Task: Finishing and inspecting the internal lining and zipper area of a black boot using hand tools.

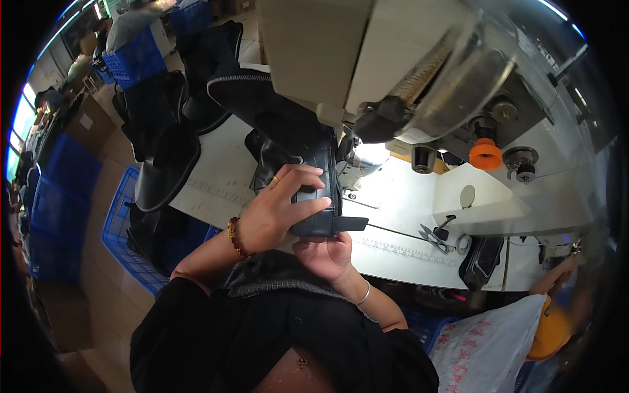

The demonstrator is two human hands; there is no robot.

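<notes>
While the left hand (278, 213) lies palm down across a black leather boot piece (316, 226), its thumb and fingers parted and bent at the knuckles, the right hand (327, 257) turns palm up beneath the near end; its fingertips are hidden, so I cannot tell whether they grip. The 2 hands meet at the near edge of the white bench (219, 154), where the boot piece sits, its strap (354, 224) pointing rightward. Along that edge runs a ruler strip (406, 249), its figures too small to read. Below the bench's near right corner, a white bag (485, 340) bears red printed characters. Well beyond the left edge, a brown carton (99, 141) carries a white label (86, 121), illegible.
</notes>
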